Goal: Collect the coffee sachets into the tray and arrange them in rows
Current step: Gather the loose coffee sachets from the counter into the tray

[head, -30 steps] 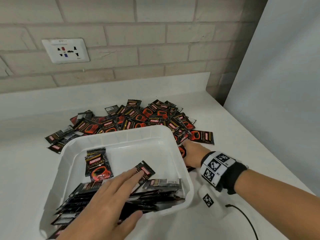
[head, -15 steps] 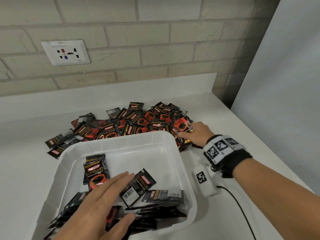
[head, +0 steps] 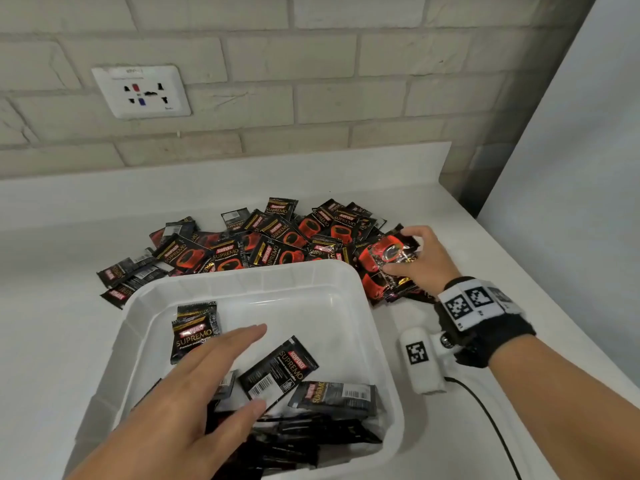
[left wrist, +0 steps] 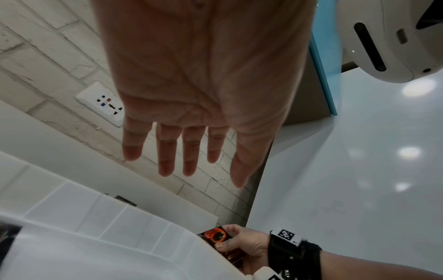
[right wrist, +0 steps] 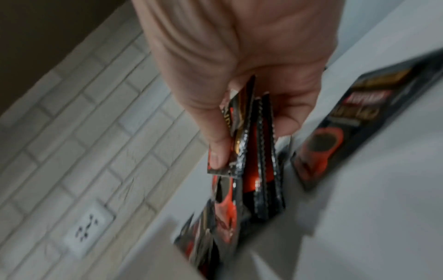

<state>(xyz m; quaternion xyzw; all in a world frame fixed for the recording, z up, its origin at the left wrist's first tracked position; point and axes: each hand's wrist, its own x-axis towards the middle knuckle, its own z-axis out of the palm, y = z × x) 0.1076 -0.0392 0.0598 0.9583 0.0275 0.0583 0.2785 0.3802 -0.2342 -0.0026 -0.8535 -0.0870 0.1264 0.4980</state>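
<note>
A white plastic tray (head: 242, 282) sits on the counter, with several black coffee sachets (head: 278, 370) lying loose inside and a packed row along its near wall. Behind it lies a heap of black-and-red sachets (head: 277, 237). My left hand (head: 194, 393) hovers flat over the tray's near left with straight fingers (left wrist: 167, 151), holding nothing. My right hand (head: 419, 261) is at the heap's right end beside the tray's far right corner. It pinches a bunch of sachets (head: 391, 254) between thumb and fingers, and the right wrist view shows these held sachets (right wrist: 251, 142) edge-on.
A brick wall with a white socket plate (head: 142, 91) rises behind the counter. A pale panel (head: 571, 168) bounds the right side. A cable (head: 485, 414) trails from my right wrist across the counter. White counter (head: 45, 341) lies left of the tray.
My right hand moved from the tray's right side up to the heap, took hold of a bunch of sachets and lifted it. My left hand stays flat over the tray.
</note>
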